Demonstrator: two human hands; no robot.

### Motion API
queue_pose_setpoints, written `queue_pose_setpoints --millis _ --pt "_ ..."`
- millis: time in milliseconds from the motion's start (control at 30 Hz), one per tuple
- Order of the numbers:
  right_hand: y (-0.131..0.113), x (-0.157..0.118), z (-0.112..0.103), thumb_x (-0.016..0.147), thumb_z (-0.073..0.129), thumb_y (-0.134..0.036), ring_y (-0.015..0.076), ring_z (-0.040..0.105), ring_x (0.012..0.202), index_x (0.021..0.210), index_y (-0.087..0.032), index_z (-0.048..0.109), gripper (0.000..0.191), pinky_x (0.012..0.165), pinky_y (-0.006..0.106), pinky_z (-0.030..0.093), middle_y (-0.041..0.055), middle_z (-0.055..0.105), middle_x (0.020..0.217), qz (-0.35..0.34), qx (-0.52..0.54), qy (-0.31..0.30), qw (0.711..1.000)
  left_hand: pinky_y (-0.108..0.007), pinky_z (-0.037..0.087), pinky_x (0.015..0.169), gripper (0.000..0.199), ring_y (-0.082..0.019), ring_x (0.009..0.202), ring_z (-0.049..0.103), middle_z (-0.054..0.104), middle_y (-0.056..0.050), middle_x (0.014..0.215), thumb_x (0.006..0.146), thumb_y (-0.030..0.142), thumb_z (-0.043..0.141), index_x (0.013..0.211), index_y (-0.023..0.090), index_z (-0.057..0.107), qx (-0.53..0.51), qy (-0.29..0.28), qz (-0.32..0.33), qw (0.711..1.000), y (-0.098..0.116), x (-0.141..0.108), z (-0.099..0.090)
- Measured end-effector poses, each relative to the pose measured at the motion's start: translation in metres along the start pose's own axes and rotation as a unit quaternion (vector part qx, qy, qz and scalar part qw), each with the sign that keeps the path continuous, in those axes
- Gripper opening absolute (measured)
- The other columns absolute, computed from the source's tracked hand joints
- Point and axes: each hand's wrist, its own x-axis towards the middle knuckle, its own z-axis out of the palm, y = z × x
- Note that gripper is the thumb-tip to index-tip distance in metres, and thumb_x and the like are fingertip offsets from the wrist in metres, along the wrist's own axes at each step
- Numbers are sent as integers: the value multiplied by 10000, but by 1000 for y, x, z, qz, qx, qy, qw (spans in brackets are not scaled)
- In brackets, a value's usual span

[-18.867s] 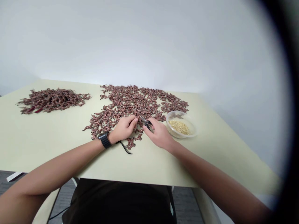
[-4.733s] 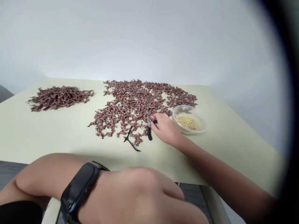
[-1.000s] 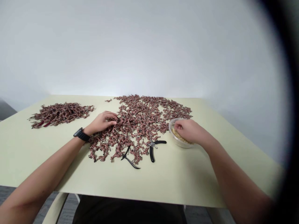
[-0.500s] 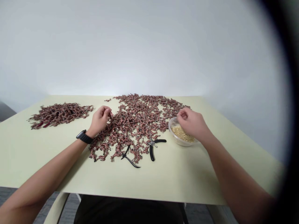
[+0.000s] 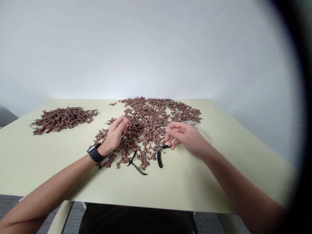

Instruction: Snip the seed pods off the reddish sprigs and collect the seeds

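My left hand [image 5: 115, 136] is closed in a pinch above the left side of a wide spread of small shiny brown animal-shaped charms [image 5: 148, 113]. Whatever its fingertips grip is hidden or too small to name. My right hand [image 5: 188, 139] hovers near the spread's right side, thumb pressed to forefinger and the other fingers curled; I cannot make out anything between them. Behind it a clear plastic bowl [image 5: 192, 123] shows only part of its rim, and its contents are covered by the hand.
Small black-handled pliers [image 5: 159, 158] lie opened at the near edge of the spread. Beside them is a second dark-handled tool [image 5: 138, 168]. A separate heap of brown pieces [image 5: 64, 118] with dark red bits sits at the left of the pale table [image 5: 170, 191].
My right hand has moved left from above the bowl of small gold-coloured pieces, and now hides most of the bowl. My left hand has shifted right over the charms, towards the right hand.
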Motion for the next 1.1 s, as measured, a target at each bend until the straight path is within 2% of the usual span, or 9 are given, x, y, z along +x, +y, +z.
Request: queue_pose_setpoints --millis 67,133,200,300,367,533,700,900,1100 --pt "-4 -5 10 906 674 -511 157 669 676 904 -197 618 319 566 294 602 57 701 840 4 5 -32 999 -305 422 559 260 -157 621 501 588 -24 739 953 493 595 924 237 631 18 -60 29 998 14 -14 10" --pt "-3 -8 21 909 672 -503 167 684 689 903 -200 600 311 583 310 606 49 698 839 21 10 -77 997 -285 363 496 252 -131 536 461 568 10 646 869 481 727 944 250 660 48 -113 50 991 25 -28 20" --pt "2 -9 30 919 659 -500 157 684 661 908 -195 597 311 592 310 597 34 688 813 32 8 -118 992 -274 362 482 228 -110 498 464 613 21 640 869 451 741 993 264 700 73 -158 84 981 31 -39 29" --pt "13 -7 39 937 636 -497 140 675 610 950 -191 597 309 590 296 571 15 677 791 50 6 -154 987 -256 456 564 121 -113 599 606 731 3 785 924 378 693 965 274 740 81 -189 123 971 33 -48 36" --pt "17 -6 41 928 647 -497 136 673 627 943 -188 597 313 602 293 571 17 676 811 56 20 -163 985 -257 491 609 99 -127 662 657 753 -3 825 933 351 684 939 273 744 75 -184 130 971 32 -50 38" --pt "18 -5 44 902 685 -492 121 650 666 880 -173 622 326 610 270 564 26 670 845 62 60 -165 982 -280 516 618 103 -152 678 684 762 -25 841 948 338 660 967 274 738 80 -166 142 972 29 -50 38" --pt "28 -2 46 868 740 -451 105 629 632 867 -156 651 307 598 252 538 20 671 809 76 95 -167 978 -271 538 668 165 -152 729 708 775 -28 867 966 209 609 1059 273 730 101 -159 231 954 25 -52 40" --pt "41 2 50 789 825 -448 111 623 630 881 -154 649 356 582 254 533 18 668 787 88 156 -184 967 -219 477 604 211 -111 632 646 737 -33 758 931 78 556 976 189 730 122 -121 308 936 25 -54 42" --pt "41 1 53 798 819 -417 105 623 618 832 -137 670 319 583 244 520 38 692 784 101 163 -180 965 -220 381 543 231 -94 567 547 657 -8 677 910 43 538 976 187 706 161 -102 356 915 23 -53 41"
